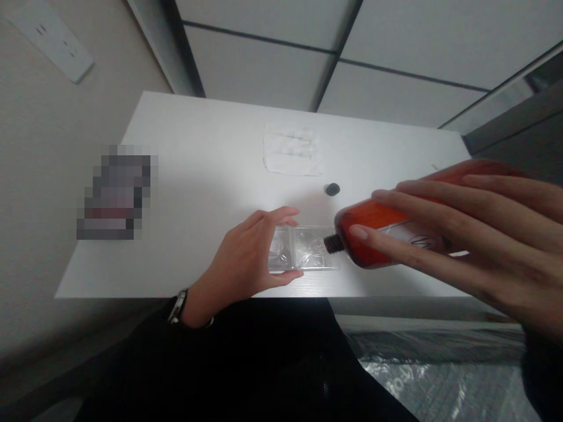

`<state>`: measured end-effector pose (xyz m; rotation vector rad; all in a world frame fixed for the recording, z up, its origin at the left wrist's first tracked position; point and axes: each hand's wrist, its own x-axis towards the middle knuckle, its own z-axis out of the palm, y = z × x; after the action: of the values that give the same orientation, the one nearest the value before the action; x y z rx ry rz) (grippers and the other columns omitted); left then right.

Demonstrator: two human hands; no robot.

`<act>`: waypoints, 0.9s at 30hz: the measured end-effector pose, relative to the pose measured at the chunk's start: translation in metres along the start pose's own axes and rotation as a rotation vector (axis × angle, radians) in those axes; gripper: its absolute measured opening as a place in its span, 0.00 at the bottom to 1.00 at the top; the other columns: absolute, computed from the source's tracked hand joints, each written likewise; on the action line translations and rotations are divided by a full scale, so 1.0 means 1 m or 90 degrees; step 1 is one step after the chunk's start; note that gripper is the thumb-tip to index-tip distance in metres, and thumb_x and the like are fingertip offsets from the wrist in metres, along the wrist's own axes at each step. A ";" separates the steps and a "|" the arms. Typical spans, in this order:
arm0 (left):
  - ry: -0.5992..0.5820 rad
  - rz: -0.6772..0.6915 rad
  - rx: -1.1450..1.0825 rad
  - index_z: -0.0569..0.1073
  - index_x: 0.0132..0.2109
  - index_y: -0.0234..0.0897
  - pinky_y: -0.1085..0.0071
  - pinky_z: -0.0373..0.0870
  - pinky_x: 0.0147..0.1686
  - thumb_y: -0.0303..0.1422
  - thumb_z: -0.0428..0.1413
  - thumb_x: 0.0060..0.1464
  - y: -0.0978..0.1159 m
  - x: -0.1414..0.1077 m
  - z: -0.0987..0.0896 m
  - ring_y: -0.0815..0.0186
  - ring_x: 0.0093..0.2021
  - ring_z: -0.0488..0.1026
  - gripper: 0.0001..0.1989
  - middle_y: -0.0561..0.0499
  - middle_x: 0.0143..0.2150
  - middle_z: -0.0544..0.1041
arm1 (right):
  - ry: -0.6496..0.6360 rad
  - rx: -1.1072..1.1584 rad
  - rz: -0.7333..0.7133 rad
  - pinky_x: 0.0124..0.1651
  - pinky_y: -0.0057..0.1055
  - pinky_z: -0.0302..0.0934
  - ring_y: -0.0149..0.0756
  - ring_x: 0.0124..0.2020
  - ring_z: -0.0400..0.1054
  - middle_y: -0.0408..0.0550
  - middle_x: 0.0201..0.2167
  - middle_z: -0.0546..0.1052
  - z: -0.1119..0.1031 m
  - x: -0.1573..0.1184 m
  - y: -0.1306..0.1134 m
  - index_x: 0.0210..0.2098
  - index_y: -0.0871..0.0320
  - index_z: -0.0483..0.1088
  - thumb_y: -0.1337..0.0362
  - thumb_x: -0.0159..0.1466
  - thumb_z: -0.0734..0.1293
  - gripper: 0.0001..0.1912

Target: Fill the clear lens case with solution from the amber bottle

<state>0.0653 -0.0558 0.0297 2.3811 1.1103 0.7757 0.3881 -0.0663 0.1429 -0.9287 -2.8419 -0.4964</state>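
Observation:
My left hand grips the left end of a clear plastic case with two sections, thumb on the near side and fingers on the far side. The case lies on the white table. In my right hand is a large amber-red bottle, tipped nearly on its side. Its dark threaded neck has no cap on it and points left, over the right section of the case. Whether any liquid is flowing I cannot make out. A small black cap sits on the table beyond the case.
A white table stands against pale panels. Farther back on it lies a thin, see-through packet. A blurred-out object is at the left edge. Plastic-wrapped material shows below the table at right.

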 end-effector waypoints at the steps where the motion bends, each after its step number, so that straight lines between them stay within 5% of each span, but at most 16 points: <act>1: -0.001 -0.001 -0.001 0.63 0.66 0.40 0.57 0.82 0.55 0.36 0.77 0.47 0.000 0.000 0.000 0.51 0.58 0.81 0.45 0.44 0.60 0.81 | 0.000 0.003 0.002 0.83 0.36 0.52 0.31 0.77 0.61 0.25 0.78 0.62 0.000 0.001 0.000 0.77 0.28 0.54 0.74 0.79 0.54 0.37; 9: -0.008 -0.012 -0.004 0.63 0.67 0.39 0.57 0.81 0.56 0.36 0.77 0.47 0.002 0.000 -0.002 0.50 0.59 0.81 0.46 0.43 0.61 0.81 | -0.019 0.000 0.024 0.79 0.44 0.60 0.37 0.73 0.68 0.29 0.72 0.73 0.002 0.006 -0.002 0.79 0.27 0.49 0.73 0.79 0.52 0.39; 21: -0.018 -0.026 -0.014 0.61 0.68 0.41 0.58 0.81 0.55 0.37 0.76 0.48 0.002 0.001 -0.002 0.51 0.59 0.81 0.46 0.44 0.61 0.82 | -0.048 0.098 0.063 0.79 0.48 0.63 0.38 0.72 0.69 0.24 0.71 0.74 -0.006 0.019 -0.006 0.77 0.22 0.50 0.69 0.80 0.52 0.36; 27: -0.016 -0.026 -0.016 0.62 0.68 0.42 0.57 0.81 0.56 0.38 0.76 0.49 0.001 0.001 -0.001 0.50 0.59 0.81 0.45 0.44 0.61 0.81 | -0.041 0.220 0.080 0.82 0.49 0.57 0.44 0.77 0.63 0.29 0.74 0.70 -0.014 0.022 -0.020 0.77 0.31 0.57 0.67 0.80 0.52 0.32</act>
<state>0.0653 -0.0557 0.0312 2.3342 1.1280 0.7392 0.3583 -0.0741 0.1550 -1.0574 -2.7722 0.0409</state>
